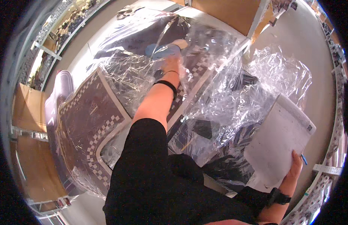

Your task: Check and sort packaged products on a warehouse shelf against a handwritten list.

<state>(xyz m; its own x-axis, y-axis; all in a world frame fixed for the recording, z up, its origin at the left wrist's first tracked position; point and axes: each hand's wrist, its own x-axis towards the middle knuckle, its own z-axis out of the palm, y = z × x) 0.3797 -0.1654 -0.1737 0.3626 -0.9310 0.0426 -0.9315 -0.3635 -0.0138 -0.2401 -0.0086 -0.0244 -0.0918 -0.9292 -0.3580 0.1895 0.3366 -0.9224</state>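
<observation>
My left hand (pixel 171 62), blurred, reaches forward over dark mats wrapped in clear plastic film (pixel 129 71). It is at a flat blue shape (pixel 162 51) with a pale beige patch (pixel 180 44) beside it; its fingers cannot be made out. In my right hand (pixel 294 165) is the lower right edge of some large white paper (pixel 281 138). A blue pen (pixel 303 159) sticks out by that hand's fingers. Grey mats with a checkered border, such as the left one (pixel 89 116), lie beneath and beside my left arm.
Crumpled clear film (pixel 281 71) spreads across the right side. Cardboard boxes (pixel 29 107) stand along the left, and a brown panel with a pale frame (pixel 228 15) stands at the far end. Shelving with stacked rolls (pixel 322 191) lines the right edge, and more shelves (pixel 70 28) hold goods at upper left.
</observation>
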